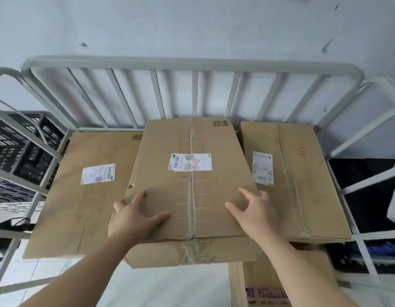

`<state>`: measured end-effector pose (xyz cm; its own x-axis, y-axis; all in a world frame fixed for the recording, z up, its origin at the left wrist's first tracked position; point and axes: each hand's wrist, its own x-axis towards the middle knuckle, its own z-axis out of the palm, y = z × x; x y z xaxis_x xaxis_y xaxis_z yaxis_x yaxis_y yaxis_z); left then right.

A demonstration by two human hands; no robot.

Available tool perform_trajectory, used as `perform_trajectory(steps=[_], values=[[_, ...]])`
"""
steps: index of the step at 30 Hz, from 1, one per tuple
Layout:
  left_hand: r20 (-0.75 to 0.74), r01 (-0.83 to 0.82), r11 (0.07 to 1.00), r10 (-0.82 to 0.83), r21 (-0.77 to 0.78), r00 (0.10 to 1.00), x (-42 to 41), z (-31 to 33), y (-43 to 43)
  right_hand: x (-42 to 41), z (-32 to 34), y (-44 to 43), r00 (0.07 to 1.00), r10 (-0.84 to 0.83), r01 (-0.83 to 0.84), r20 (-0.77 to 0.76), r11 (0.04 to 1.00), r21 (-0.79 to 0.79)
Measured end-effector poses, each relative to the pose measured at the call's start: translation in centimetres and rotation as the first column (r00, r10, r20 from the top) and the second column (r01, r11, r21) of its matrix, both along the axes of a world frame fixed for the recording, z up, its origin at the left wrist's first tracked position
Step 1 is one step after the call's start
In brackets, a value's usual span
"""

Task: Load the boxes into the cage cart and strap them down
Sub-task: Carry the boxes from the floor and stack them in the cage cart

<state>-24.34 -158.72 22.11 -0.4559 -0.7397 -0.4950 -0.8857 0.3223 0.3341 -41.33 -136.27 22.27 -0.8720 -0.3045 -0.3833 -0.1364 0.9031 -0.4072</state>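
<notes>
Boxes fill the cart [192, 63]: a left box [85, 196], a right box [303, 173] and a middle box [192, 134] between them, lying higher and overlapping both their inner edges; its taped front end juts toward the person; the left hand [134, 218] presses on its top near the front left corner, fingers spread, the outer ones over the side edge; the right hand [255, 214] does likewise at the right, fingers apart and arched; a fourth box [267, 291] shows lower down; black crates [19, 147] sit beyond the left rail.

Brown cardboard boxes [192, 187] w/ white shipping labels [190, 162]; pale grey-green cage cart [192, 63]; black lattice crates [19, 151]; white wall [192, 25].
</notes>
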Motion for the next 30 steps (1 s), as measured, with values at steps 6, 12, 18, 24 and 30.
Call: perform_trajectory(steps=[6, 12, 18, 24, 30], values=[[0.007, 0.031, 0.999, -0.031, -0.006, 0.999, 0.3, -5.6, -0.4, 1.1, -6.0, 0.1, 0.999, 0.031, -0.032, 0.018, 0.999, 0.032], [0.010, 0.061, 0.998, -0.061, 0.027, 0.998, 1.1, -10.2, 0.0, 1.7, -9.9, 0.1, 0.996, 0.085, -0.088, 0.022, 0.986, 0.142], [0.061, 0.118, 0.993, -0.119, 0.011, 0.991, 1.4, -12.0, 0.1, 2.5, -11.5, -0.2, 0.994, 0.107, -0.098, -0.028, 0.973, 0.210], [0.206, 0.233, 0.968, -0.211, -0.089, 0.955, 1.2, -11.3, 0.7, 3.2, -11.1, -0.5, 0.993, 0.114, -0.110, -0.010, 0.976, 0.187], [0.177, 0.484, 0.833, -0.451, -0.267, 0.874, 0.8, -6.5, 1.3, 4.2, -6.4, -0.2, 0.974, 0.183, -0.170, -0.136, 0.980, 0.102]])
